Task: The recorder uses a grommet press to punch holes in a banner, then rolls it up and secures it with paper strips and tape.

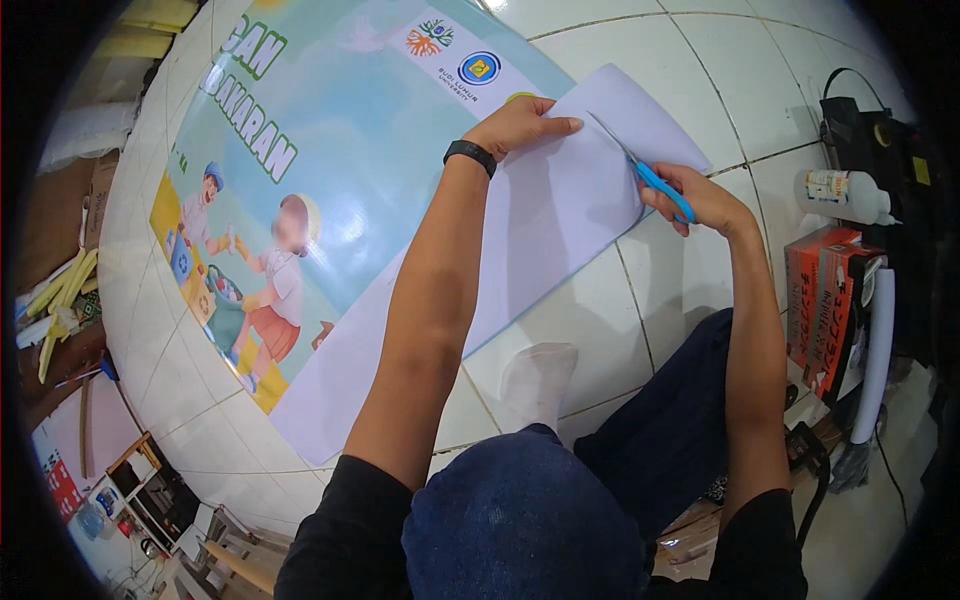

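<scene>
A large printed banner (350, 110) lies on the floor, light blue with cartoon children and lettering. Its near side is turned over, so a plain white strip (530, 220) shows along that side. My left hand (520, 128) pinches the banner at the far part of this strip, thumb on the white face and fingers mostly hidden. In my right hand (705, 200) is a pair of scissors (652, 182) with blue handles. The thin blades point up and left over the white strip, toward my left thumb. Whether they touch the sheet I cannot tell.
White floor tiles (690, 290) surround the banner. To the right stand a white bottle (845, 197), an orange-red box (825, 310), a pale rolled tube (875, 350) and a black case (880, 150). My socked foot (540, 385) rests by the banner's near edge. Shelves (140, 480) stand at lower left.
</scene>
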Demonstrator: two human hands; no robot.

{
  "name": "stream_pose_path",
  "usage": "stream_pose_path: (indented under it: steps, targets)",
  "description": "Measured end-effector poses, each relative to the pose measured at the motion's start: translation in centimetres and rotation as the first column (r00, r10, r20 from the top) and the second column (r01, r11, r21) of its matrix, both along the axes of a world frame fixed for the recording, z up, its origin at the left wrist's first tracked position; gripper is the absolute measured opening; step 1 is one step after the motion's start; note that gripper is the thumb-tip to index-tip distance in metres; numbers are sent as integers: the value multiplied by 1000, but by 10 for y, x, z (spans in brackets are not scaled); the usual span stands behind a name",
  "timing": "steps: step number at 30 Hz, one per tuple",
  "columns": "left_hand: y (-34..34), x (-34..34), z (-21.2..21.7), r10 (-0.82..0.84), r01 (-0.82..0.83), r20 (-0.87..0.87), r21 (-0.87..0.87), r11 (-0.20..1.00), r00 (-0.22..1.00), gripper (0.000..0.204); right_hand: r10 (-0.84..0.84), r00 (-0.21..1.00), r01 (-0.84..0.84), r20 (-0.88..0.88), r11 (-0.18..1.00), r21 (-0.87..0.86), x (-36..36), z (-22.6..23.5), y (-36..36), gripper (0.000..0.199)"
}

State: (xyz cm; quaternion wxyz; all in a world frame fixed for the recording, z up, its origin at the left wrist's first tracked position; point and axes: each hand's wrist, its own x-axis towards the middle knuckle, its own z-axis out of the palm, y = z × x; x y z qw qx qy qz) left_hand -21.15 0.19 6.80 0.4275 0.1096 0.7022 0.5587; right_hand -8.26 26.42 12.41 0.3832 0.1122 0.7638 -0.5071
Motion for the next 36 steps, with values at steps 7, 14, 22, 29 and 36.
stream_pose_path:
  steps: [7, 14, 22, 29, 36]
  targets:
    - [0, -2, -6, 49, -49, 13, 28, 998, 999, 39, -2, 998, 6, -59, 998, 64, -6, 2, -11, 47]
    - [0, -1, -1, 82, -87, 68, 72, 994, 994, 39, 5, 990, 10, -139, 994, 108, -16, 1, -17, 50]
    - [-1, -1, 4, 65, -70, 78, 63, 996, 995, 39, 7, 983, 16, -182, 992, 124, -24, 1, -28, 43]
    - [3, -3, 1, -16, 16, 26, -8, 1000, 1000, 34, 33, 982, -2, -188, 986, 166, -30, -1, -32, 50]
    - [5, -1, 3, -65, 64, -33, -50, 997, 997, 31, 71, 970, -1, -230, 957, 289, -35, -13, -32, 57]
